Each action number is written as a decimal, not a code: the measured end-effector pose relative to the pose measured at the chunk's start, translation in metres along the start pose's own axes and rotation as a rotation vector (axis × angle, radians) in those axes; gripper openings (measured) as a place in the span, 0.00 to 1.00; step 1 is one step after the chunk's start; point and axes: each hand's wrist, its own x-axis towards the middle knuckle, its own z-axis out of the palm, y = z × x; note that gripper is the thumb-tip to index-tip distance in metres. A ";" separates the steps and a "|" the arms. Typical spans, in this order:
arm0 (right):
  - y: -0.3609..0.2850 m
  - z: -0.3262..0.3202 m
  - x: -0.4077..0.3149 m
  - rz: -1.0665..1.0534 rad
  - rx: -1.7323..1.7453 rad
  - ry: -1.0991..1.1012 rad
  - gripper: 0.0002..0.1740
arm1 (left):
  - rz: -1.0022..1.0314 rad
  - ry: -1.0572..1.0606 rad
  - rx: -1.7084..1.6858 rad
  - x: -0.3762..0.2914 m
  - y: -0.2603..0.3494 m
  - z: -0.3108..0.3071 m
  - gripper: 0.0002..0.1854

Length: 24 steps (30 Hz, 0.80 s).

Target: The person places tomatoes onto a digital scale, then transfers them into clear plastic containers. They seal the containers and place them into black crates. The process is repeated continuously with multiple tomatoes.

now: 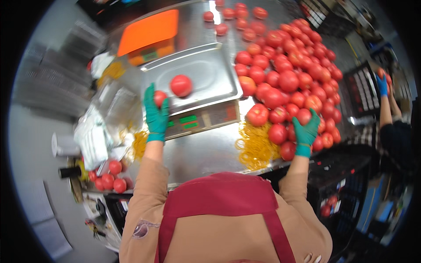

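My left hand [156, 115], in a green glove, has a tomato [160, 98] between thumb and fingers at the left side of a steel scale tray [207, 65]. Another tomato [181, 85] rests on that tray. Under the tray, the scale [204, 120] shows lit green displays. At the near side of a large heap of tomatoes [289, 81] is my right hand [306, 133], also green-gloved. Its thumb and fingers are spread about a tomato [303, 116]; whether they grip it is unclear.
Yellow rubber bands [256, 146] lie beside the heap on the steel table [197, 161]. Behind stands an orange scale [149, 33]. Clear plastic packaging [116, 102] and a white cloth-like bundle [92, 139] are at left. A co-worker's blue-gloved hand [382, 85] holds tomatoes near a black crate [363, 88].
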 end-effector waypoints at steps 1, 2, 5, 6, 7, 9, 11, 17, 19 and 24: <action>-0.028 -0.005 0.000 0.021 0.174 0.003 0.43 | 0.011 0.003 0.027 0.001 0.001 0.002 0.35; -0.059 -0.003 0.005 -0.044 0.339 -0.090 0.44 | -0.005 0.000 0.032 0.001 0.005 0.001 0.35; -0.139 0.037 -0.001 -0.322 0.597 -0.305 0.44 | 0.003 0.005 0.050 -0.003 0.005 -0.002 0.37; -0.166 0.053 -0.001 -0.433 0.594 -0.329 0.44 | -0.025 0.001 0.002 -0.003 0.006 -0.004 0.35; -0.184 0.075 -0.001 -0.546 0.478 -0.283 0.44 | -0.019 -0.035 -0.058 -0.001 0.006 -0.010 0.34; -0.200 0.124 0.000 -0.638 0.508 -0.248 0.42 | 0.000 -0.107 -0.166 0.005 0.003 -0.027 0.33; -0.198 0.146 0.002 -0.666 0.379 -0.290 0.38 | 0.093 0.006 0.132 0.009 -0.036 -0.056 0.31; -0.191 0.094 -0.035 -0.440 0.653 -0.345 0.24 | -0.404 -0.255 0.418 0.020 -0.144 -0.159 0.24; -0.186 0.082 -0.043 -0.413 0.693 -0.420 0.21 | -0.513 -0.435 0.161 0.030 -0.161 -0.170 0.20; -0.171 0.066 -0.059 -0.329 0.713 -0.559 0.16 | -0.519 -0.613 -0.099 0.050 -0.188 -0.183 0.18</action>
